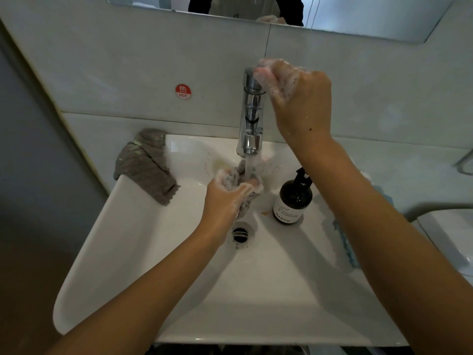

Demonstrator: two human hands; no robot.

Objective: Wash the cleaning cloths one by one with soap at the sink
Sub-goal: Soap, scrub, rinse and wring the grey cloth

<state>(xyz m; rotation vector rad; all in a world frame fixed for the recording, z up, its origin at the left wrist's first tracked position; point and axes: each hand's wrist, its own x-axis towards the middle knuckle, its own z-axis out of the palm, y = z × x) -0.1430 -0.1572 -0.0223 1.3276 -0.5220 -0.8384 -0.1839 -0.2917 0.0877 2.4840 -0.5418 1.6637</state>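
Sink [122,252] basin nearest, drain [240,234] at its centre. Left hand [231,198] just above the drain, fingers curled tight around a sudsy grey cloth [244,193], holding it under the running water [248,166]. Soap bottle [293,201] stands upright in the basin, just right of that hand. Second grey cloth [144,166] draped over the sink's back-left rim, untouched. Blue cloth [345,242] on the right rim, mostly hidden behind the right forearm. Further back, right hand [294,90], covered in foam, is up at the tap [252,108] top, fingers curled against the handle; can't tell if they actually grip it. Red HOT sticker [183,91] on the wall tile left of the tap.
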